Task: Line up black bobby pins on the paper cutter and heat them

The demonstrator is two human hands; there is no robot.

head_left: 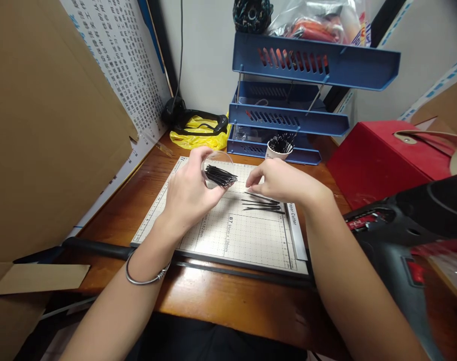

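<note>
My left hand (pixel 187 193) is wrapped round a clear round plastic container (pixel 218 155), tilted so its mouth faces right. Inside it lies a bundle of thin black sticks (pixel 220 176), their tips at the lower right showing light specks. My right hand (pixel 284 181) is bent down over the board just right of the container, with thumb and fingertips pinched together; whatever may be between them is hidden. Below those fingertips several loose thin black sticks (pixel 264 205) lie roughly side by side on the gridded paper cutter (pixel 209 235).
Behind my right hand stands a white paper cup (pixel 277 154) full of similar black sticks. Blue stacked trays (pixel 311 70) rise at the back. A yellow plastic bag (pixel 198 138) is at back left. On the right are a red box (pixel 386 150) and a dark power tool (pixel 397 240).
</note>
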